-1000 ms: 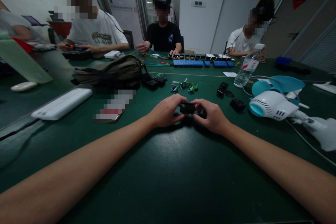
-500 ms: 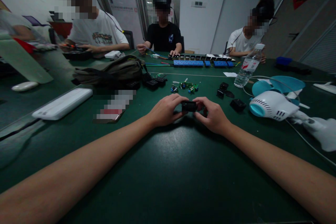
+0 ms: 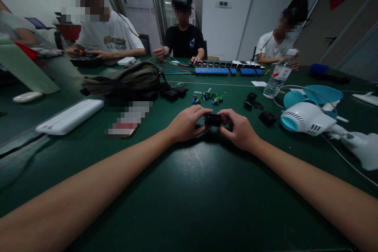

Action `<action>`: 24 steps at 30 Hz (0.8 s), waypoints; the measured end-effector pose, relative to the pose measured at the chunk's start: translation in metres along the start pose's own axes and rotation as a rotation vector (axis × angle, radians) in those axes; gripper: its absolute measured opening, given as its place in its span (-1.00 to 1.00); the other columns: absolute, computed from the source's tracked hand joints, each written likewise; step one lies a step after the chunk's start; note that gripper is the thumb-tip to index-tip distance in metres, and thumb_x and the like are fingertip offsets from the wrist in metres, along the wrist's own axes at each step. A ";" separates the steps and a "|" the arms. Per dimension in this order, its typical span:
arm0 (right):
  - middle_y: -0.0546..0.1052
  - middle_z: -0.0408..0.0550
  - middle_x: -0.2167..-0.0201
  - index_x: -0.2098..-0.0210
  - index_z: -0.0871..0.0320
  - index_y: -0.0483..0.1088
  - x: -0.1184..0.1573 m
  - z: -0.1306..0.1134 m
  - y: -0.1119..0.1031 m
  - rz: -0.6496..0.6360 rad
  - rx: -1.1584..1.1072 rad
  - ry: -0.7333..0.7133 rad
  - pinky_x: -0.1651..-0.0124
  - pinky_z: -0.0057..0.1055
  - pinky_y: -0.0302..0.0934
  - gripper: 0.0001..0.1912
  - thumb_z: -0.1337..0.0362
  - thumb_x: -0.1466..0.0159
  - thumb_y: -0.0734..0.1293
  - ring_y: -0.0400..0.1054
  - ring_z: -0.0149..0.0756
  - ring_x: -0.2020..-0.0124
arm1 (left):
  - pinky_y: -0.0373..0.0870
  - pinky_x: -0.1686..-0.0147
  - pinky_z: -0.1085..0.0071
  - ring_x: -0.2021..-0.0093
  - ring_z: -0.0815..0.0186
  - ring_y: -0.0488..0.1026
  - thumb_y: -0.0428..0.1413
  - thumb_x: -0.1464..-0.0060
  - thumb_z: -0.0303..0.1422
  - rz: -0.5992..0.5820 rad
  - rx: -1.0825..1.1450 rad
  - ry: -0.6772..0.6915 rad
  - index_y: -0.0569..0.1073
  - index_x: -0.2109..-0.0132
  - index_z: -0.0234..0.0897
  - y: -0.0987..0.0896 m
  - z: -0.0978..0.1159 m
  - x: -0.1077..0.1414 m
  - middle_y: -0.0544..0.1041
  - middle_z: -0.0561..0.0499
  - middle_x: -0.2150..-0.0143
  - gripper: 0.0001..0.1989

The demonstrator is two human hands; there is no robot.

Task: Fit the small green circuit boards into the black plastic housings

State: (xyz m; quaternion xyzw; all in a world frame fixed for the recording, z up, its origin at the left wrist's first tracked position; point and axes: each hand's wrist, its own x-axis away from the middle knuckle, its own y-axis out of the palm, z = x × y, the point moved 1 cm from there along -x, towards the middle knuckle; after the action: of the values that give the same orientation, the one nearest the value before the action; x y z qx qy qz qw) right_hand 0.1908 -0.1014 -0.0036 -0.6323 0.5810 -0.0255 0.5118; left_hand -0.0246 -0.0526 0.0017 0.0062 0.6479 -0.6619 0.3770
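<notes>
A small black rectangular plastic casing point(image 3: 213, 120) is held level between my two hands, over the dark green table point(image 3: 201, 197). My left hand point(image 3: 189, 123) grips its left end between thumb and fingers. At the other end, my right hand point(image 3: 238, 128) pinches it the same way. The fingertips cover both ends, and what is inside the casing does not show. Just beyond my hands lie several small green circuit boards point(image 3: 208, 96) with blue parts. Black plastic pieces point(image 3: 251, 101) and a black block point(image 3: 267, 118) rest to the right.
A white and teal fan point(image 3: 307, 118) lies at right, near a water bottle point(image 3: 280, 74). At left are a white power bank-like box point(image 3: 71, 116), a phone-like item point(image 3: 127, 126) and a dark bag point(image 3: 124, 80). Co-workers sit across, behind a row of blue modules point(image 3: 212, 71).
The black casing has tilted very slightly in my fingers. Both hands stay in nearly the same place, and the things on the table have not moved.
</notes>
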 end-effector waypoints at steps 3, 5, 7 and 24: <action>0.50 -0.08 0.30 0.05 0.13 0.33 0.000 0.000 0.000 0.006 -0.001 -0.022 0.30 -0.41 0.25 -0.68 0.36 -0.18 0.32 0.37 -0.32 0.36 | 0.43 0.09 0.25 0.07 0.17 0.44 0.12 -0.20 -0.30 0.005 -0.013 0.015 0.33 -0.19 -0.26 0.001 -0.001 0.001 0.48 -0.14 0.05 -0.57; 0.49 -0.08 0.31 0.05 0.13 0.33 0.000 0.000 0.000 0.010 -0.014 -0.036 0.31 -0.42 0.25 -0.68 0.34 -0.19 0.32 0.36 -0.33 0.37 | 0.43 0.09 0.25 0.07 0.17 0.44 0.12 -0.19 -0.31 0.013 -0.018 0.027 0.34 -0.17 -0.26 0.001 -0.001 0.001 0.48 -0.14 0.06 -0.58; 0.49 -0.09 0.31 0.04 0.12 0.32 0.000 0.000 0.000 0.011 -0.023 -0.038 0.32 -0.42 0.25 -0.68 0.33 -0.20 0.33 0.35 -0.34 0.38 | 0.43 0.09 0.24 0.07 0.17 0.43 0.12 -0.19 -0.31 0.020 -0.022 0.033 0.35 -0.16 -0.26 0.001 -0.002 0.001 0.48 -0.14 0.06 -0.60; 0.51 -0.07 0.29 0.05 0.15 0.36 0.000 -0.001 -0.001 0.010 0.007 -0.034 0.29 -0.39 0.26 -0.69 0.32 -0.20 0.34 0.37 -0.32 0.37 | 0.43 0.11 0.27 0.06 0.17 0.43 0.18 -0.11 -0.39 0.016 -0.036 0.029 0.35 -0.14 -0.27 0.002 -0.003 0.001 0.48 -0.13 0.06 -0.56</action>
State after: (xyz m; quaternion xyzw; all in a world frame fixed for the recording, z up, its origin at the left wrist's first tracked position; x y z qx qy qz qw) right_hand 0.1908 -0.1026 -0.0025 -0.6278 0.5753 -0.0142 0.5242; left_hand -0.0259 -0.0504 -0.0006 0.0140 0.6652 -0.6469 0.3727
